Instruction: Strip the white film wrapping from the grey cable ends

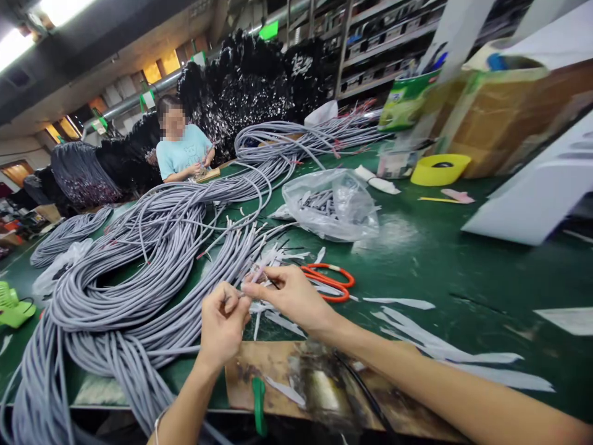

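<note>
My left hand [225,321] is closed in a pinch on the end of a grey cable, most of it hidden by the fingers. Right beside it, almost touching, my right hand [291,296] pinches the same end, where thin wires and a short black piece show between the fingers. Behind and to the left of both hands, a bundle of grey cables [204,290] fans out with stripped, whitish ends. Orange-handled scissors [340,281] lie just beyond my right hand, partly over white strips.
A clear plastic bag [331,204] holds small dark pieces. Large grey cable coils [125,266] cover the left side. A stained board [254,364] lies at the front edge with a green-handled tool [258,405]. White strips [435,340] lie right. A co-worker [183,148] sits opposite.
</note>
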{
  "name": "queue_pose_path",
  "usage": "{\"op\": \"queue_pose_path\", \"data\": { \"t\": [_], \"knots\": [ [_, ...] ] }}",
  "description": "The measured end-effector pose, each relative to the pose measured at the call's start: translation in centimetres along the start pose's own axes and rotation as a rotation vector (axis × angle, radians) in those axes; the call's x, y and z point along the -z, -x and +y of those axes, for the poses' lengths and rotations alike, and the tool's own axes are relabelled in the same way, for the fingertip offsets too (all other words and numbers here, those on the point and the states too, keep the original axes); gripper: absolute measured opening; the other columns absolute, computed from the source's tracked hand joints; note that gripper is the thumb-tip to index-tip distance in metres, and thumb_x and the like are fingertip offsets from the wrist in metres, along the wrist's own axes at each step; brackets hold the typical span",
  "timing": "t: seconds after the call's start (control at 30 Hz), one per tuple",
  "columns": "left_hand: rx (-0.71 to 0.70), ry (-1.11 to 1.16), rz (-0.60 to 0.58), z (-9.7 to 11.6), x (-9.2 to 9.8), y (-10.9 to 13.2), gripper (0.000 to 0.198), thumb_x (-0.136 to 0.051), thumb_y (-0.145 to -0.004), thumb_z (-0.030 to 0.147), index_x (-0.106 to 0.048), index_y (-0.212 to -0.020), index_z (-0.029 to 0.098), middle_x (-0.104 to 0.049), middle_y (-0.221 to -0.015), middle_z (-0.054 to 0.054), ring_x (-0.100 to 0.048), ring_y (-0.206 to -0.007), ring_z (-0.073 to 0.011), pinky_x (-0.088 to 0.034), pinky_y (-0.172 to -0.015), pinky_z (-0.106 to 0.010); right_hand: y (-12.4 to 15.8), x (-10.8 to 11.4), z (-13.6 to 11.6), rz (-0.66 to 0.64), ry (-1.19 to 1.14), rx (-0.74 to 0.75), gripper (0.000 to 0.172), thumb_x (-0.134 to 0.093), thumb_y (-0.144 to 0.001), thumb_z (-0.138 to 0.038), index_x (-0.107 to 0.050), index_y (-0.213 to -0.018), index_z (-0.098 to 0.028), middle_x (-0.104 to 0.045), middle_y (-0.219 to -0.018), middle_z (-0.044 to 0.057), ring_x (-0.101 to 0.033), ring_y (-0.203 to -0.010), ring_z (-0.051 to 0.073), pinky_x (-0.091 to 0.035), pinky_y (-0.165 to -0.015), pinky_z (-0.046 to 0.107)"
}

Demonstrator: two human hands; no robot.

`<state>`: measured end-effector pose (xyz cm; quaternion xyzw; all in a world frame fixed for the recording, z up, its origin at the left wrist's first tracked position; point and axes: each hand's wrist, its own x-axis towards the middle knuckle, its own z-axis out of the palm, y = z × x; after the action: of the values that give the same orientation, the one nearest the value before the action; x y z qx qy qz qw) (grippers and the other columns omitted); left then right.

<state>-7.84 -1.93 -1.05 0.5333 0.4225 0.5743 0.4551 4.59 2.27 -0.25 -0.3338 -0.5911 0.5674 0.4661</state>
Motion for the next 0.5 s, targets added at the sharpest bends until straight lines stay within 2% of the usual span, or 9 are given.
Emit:
{"op": "queue_pose_path", "data": {
  "t": [0.07, 0.13, 0.27, 0.37, 0.5],
  "knots": [
    [-0.051, -0.049, 0.084, -0.2, -0.1, 0.1, 0.051, -0.066, -0.070, 0.036, -0.021, -0.053, 0.018, -0.032, -0.055, 0.007, -0.031, -0.043, -0.0017, -0.024, -0.039, -0.016, 0.2, -0.3, 0.2, 0.062, -0.010, -0.010, 0.037, -0.073, -0.053, -0.047, -0.056, -0.051, -0.014, -0.049, -0.050, -0.004, -0.039, -0.049, 0.007, -0.032, -0.049, 0.023],
    [-0.057, -0.046, 0.120, -0.2, -0.2, 0.2, 0.053, -0.067, -0.069, 0.037, -0.021, -0.052, 0.018, -0.036, -0.055, 0.006, -0.033, -0.043, -0.0018, -0.026, -0.039, -0.016, 0.3, -0.6, 0.5, 0.086, -0.087, -0.016, 0.040, -0.073, -0.052, -0.049, -0.053, -0.048, -0.015, -0.044, -0.045, -0.005, -0.034, -0.045, 0.006, -0.028, -0.044, 0.022],
    [0.002, 0.077, 0.134, 0.3, -0.1, 0.0, 0.055, -0.070, -0.065, 0.039, -0.021, -0.052, 0.018, -0.043, -0.054, 0.005, -0.035, -0.038, -0.0007, -0.025, -0.037, -0.015, 0.3, -1.1, 0.8, 0.078, -0.208, -0.053, 0.040, -0.071, -0.054, -0.052, -0.056, -0.057, -0.015, -0.049, -0.047, -0.004, -0.031, -0.041, 0.005, -0.020, -0.038, 0.022],
    [0.049, 0.188, 0.145, 0.7, 0.2, -0.1, 0.055, -0.074, -0.061, 0.036, -0.023, -0.055, 0.018, -0.046, -0.052, 0.005, -0.034, -0.036, 0.0003, -0.021, -0.035, -0.012, 0.5, -1.3, 0.8, 0.068, -0.208, -0.074, 0.038, -0.070, -0.056, -0.049, -0.058, -0.064, -0.014, -0.052, -0.051, -0.003, -0.028, -0.039, 0.004, -0.016, -0.035, 0.022],
    [0.111, 0.295, 0.166, 1.1, 0.6, -0.2, 0.048, -0.078, -0.057, 0.034, -0.033, -0.063, 0.018, -0.050, -0.051, 0.006, -0.029, -0.033, 0.0017, -0.014, -0.033, -0.010, 0.3, -1.2, 1.0, -0.002, -0.178, -0.085, 0.034, -0.067, -0.061, -0.046, -0.057, -0.065, -0.014, -0.048, -0.050, -0.005, -0.026, -0.038, 0.003, -0.015, -0.035, 0.022]
  ]
}}
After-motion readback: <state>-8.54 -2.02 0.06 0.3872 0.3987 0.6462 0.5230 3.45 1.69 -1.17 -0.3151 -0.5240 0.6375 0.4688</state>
